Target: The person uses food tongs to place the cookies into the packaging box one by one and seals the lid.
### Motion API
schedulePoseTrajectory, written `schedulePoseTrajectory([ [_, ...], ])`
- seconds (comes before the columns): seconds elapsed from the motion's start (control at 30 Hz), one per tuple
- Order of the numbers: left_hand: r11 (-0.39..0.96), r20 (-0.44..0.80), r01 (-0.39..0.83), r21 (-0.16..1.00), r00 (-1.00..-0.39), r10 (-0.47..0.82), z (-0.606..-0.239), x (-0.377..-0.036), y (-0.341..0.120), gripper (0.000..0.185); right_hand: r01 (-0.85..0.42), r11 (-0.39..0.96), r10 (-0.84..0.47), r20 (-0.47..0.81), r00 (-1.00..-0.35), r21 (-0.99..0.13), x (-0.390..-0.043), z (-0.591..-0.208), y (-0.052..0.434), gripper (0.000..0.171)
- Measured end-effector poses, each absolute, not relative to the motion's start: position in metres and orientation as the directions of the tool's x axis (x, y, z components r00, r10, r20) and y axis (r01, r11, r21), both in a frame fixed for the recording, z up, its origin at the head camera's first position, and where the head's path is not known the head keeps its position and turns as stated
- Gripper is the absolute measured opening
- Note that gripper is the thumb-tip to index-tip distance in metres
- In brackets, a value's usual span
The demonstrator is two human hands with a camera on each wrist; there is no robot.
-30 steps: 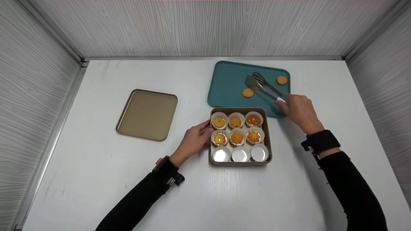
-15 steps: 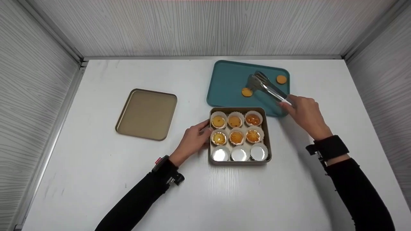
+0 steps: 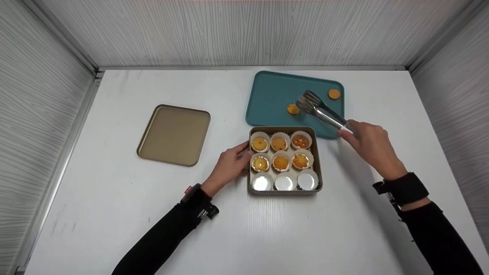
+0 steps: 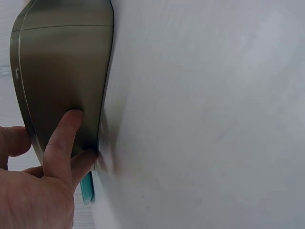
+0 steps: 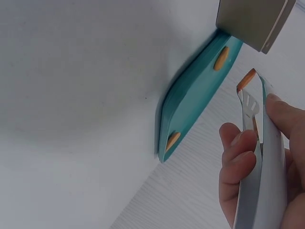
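Note:
My left hand [image 3: 228, 169] rests on the left wall of a square metal tin [image 3: 284, 193], its fingers spread on the outer side and its thumb by the rim. Inside, white paper cups stand in rows; the rear and middle rows hold golden cookies, while the front cups [image 3: 285, 181] show bare bottoms. My right hand [image 3: 370, 145] grips metal serving tongs [image 3: 328, 117] over the teal tray [image 3: 267, 91]. In the right wrist view a cookie [image 5: 247, 79] sits between the tong tips. Two other cookies lie on the tray, one near the middle [image 3: 293, 109], one at the far right corner [image 3: 334, 94].
A flat square metal lid or tray [image 3: 174, 135] lies to the left on the white table [image 3: 214, 236]. The teal tray lies just behind the tin. Grey wood-grain panels [image 3: 244, 34] close off the back and both sides.
My right hand has drawn back toward me and slightly right, bringing the tongs with it and turning them. My left hand and the tin have stayed in place.

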State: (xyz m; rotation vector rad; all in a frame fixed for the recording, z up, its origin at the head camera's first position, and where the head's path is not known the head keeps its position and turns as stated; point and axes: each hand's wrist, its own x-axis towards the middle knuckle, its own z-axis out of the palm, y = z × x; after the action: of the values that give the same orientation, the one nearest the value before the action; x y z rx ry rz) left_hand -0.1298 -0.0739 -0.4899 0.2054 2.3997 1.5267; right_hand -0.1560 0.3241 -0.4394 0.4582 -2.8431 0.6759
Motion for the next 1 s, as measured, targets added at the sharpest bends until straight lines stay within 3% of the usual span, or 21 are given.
schedulePoseTrajectory([
  [0.27,0.426,-0.166,-0.035,0.904,-0.947,0.275,-0.488,-0.13,-0.073,0.052,-0.389,0.862,-0.301,0.289,-0.909,-0.325,-0.141,-0.429,0.321,0.03],
  [1.0,0.448,-0.144,-0.005,0.894,-0.95,0.276,-0.489,-0.13,-0.073,0.053,-0.502,0.808,-0.394,0.348,-0.85,-0.31,-0.085,-0.421,0.307,0.033],
])
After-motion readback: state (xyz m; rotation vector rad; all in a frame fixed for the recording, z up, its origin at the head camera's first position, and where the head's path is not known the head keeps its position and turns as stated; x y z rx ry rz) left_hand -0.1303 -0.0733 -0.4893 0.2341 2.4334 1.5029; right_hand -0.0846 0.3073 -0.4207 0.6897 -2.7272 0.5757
